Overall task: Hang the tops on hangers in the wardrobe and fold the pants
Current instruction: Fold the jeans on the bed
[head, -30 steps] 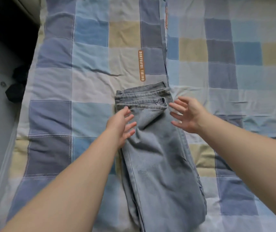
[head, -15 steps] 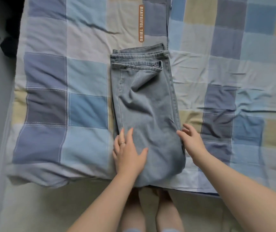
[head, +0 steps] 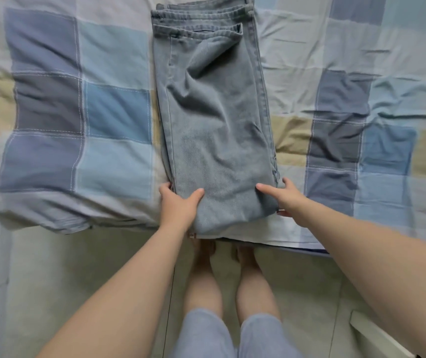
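A pair of light blue jeans (head: pixel 214 120), folded lengthwise into a long strip, lies on the checked quilt with its waistband at the far end and its near end at the bed's edge. My left hand (head: pixel 177 202) grips the near left corner of the jeans, thumb on top and fingers tucked under the left edge. My right hand (head: pixel 282 196) grips the near right corner the same way, thumb lying on the denim and fingers under the side seam. No tops or hangers are in view.
The quilt (head: pixel 113 117), in blue, grey and beige squares, covers the bed and hangs over the near edge. My bare legs and feet (head: pixel 206 267) stand on the pale floor (head: pixel 77 280) below. A white object (head: pixel 377 334) lies at the lower right.
My hands came back from the waistband to the near end of the jeans and went from lying flat on them to gripping both near corners. The view tilted down.
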{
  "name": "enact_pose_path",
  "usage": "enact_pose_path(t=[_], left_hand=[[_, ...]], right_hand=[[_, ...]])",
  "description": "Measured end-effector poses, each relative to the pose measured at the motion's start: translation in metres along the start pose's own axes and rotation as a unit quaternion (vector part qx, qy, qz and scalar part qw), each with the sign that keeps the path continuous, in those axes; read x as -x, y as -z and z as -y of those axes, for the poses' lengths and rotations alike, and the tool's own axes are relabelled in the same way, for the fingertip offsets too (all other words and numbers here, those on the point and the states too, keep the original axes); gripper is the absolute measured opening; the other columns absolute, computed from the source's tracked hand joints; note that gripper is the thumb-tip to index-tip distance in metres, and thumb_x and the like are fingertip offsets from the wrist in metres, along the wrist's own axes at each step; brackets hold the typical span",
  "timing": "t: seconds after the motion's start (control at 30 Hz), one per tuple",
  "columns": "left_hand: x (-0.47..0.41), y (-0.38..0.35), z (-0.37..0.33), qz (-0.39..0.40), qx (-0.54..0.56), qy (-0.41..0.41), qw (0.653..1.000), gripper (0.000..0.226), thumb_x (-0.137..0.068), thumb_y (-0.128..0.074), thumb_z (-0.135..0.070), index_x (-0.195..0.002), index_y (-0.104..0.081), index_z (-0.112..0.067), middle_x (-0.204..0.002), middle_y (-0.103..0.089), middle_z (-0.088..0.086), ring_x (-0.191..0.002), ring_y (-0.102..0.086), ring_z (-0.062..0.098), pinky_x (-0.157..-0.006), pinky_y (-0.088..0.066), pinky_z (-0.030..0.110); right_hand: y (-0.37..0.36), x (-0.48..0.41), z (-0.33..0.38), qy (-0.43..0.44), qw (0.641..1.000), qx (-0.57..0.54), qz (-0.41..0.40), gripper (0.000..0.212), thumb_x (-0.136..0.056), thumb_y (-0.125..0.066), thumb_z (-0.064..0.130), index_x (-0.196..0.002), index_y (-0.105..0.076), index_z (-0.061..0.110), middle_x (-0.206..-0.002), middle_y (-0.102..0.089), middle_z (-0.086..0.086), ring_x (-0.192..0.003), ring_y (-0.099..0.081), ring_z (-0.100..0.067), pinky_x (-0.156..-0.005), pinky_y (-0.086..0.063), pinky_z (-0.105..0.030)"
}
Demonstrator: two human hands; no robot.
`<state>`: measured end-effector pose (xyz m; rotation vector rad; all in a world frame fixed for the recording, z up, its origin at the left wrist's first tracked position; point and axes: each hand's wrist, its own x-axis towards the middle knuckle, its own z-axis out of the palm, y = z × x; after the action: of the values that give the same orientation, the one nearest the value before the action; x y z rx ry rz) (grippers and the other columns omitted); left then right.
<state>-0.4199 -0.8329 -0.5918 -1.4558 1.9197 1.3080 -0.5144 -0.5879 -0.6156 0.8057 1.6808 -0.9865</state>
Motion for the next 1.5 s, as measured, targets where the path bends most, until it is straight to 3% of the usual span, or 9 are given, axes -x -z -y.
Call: enact_pose_path(t=[0.23,0.63,0.83,0.93,1.03,1.1,1.2,1.37,1.5], left_hand=[[0.001,0.021,-0.013,0.094,0.083,0.064,0.99,0.063,-0.079,-0.086,-0.023,-0.133,-0.059,-0.005,-0.127,-0.068,0.009,-0.113,-0.066,0.027,-0.105,-0.05,0.044],[0.127,0.058,0.032,0.151,0.102,0.189,0.965,0.05,-0.083,-0.083,-0.019,-0.127,-0.064,-0.004,-0.11,-0.072,0.005,-0.09,-0.07,0.017,-0.073,-0.053,0.028],[0.168,0.086,0.031,0.206,0.079,0.263,0.939,0.048,-0.082,-0.084,-0.023,-0.124,-0.065,-0.008,-0.107,-0.075,0.006,-0.087,-0.075,0.023,-0.068,-0.061,0.034],[0.167,0.094,0.008,0.19,0.059,0.249,0.948,0.038,-0.086,-0.077,-0.024,-0.12,-0.068,-0.01,-0.106,-0.075,0.007,-0.095,-0.073,0.027,-0.085,-0.061,0.044],[0.159,0.1,-0.027,0.153,0.102,0.213,0.959,0.03,-0.088,-0.066,-0.024,-0.117,-0.066,-0.014,-0.091,-0.072,0.005,-0.071,-0.066,0.022,-0.056,-0.052,0.028],[0.149,0.104,-0.052,0.132,0.155,0.172,0.964,0.031,-0.09,-0.06,-0.027,-0.121,-0.059,-0.024,-0.101,-0.066,0.006,-0.07,-0.059,0.02,-0.055,-0.042,0.025],[0.128,0.105,-0.093,0.116,0.279,0.124,0.945,0.034,-0.096,-0.055,-0.029,-0.127,-0.054,-0.04,-0.108,-0.067,-0.001,-0.077,-0.06,0.019,-0.057,-0.042,0.025],[0.076,0.1,-0.164,0.128,0.347,0.096,0.924,0.028,-0.098,-0.053,-0.048,-0.097,-0.068,-0.025,-0.085,-0.069,0.002,-0.072,-0.061,0.015,-0.058,-0.041,0.025],[0.021,0.081,-0.199,0.118,0.312,0.02,0.943,0.046,-0.098,-0.045,-0.062,-0.122,-0.064,-0.028,-0.111,-0.074,0.0,-0.1,-0.065,0.017,-0.074,-0.041,0.031]], right_hand=[[0.018,0.018,0.002,0.003,0.998,-0.032,0.054,0.066,-0.072,-0.088,0.038,-0.124,-0.061,0.009,-0.116,-0.071,-0.007,-0.104,-0.069,-0.024,-0.084,-0.057,-0.032],[0.016,0.144,-0.08,-0.047,0.994,-0.086,0.048,0.036,-0.082,-0.08,0.019,-0.116,-0.066,0.015,-0.098,-0.076,-0.004,-0.092,-0.07,-0.024,-0.07,-0.056,-0.034],[0.023,0.192,-0.095,-0.105,0.989,-0.084,0.066,0.037,-0.079,-0.082,0.016,-0.112,-0.068,0.008,-0.106,-0.075,-0.012,-0.103,-0.07,-0.032,-0.084,-0.057,-0.044],[0.025,0.203,-0.07,-0.09,0.988,-0.115,0.04,0.028,-0.083,-0.076,0.013,-0.109,-0.067,0.009,-0.094,-0.074,-0.009,-0.083,-0.07,-0.024,-0.063,-0.058,-0.032],[0.032,0.205,-0.027,-0.055,0.984,-0.167,0.002,0.018,-0.086,-0.071,0.014,-0.102,-0.065,0.01,-0.087,-0.068,-0.01,-0.073,-0.063,-0.021,-0.053,-0.051,-0.028],[0.039,0.204,0.008,-0.035,0.974,-0.221,0.012,0.012,-0.088,-0.069,0.015,-0.098,-0.064,0.011,-0.081,-0.066,-0.009,-0.066,-0.061,-0.02,-0.052,-0.05,-0.028],[0.047,0.196,0.063,-0.027,0.958,-0.282,0.053,0.006,-0.091,-0.065,0.02,-0.091,-0.065,0.015,-0.071,-0.065,-0.005,-0.059,-0.059,-0.015,-0.052,-0.05,-0.024],[0.044,0.159,0.151,-0.027,0.935,-0.346,0.069,0.015,-0.09,-0.063,0.022,-0.077,-0.064,0.015,-0.059,-0.064,0.0,-0.066,-0.064,-0.014,-0.061,-0.052,-0.025],[0.028,0.107,0.211,0.017,0.93,-0.36,0.064,0.012,-0.092,-0.058,0.024,-0.083,-0.063,0.017,-0.076,-0.073,0.0,-0.092,-0.066,-0.014,-0.081,-0.051,-0.03]])
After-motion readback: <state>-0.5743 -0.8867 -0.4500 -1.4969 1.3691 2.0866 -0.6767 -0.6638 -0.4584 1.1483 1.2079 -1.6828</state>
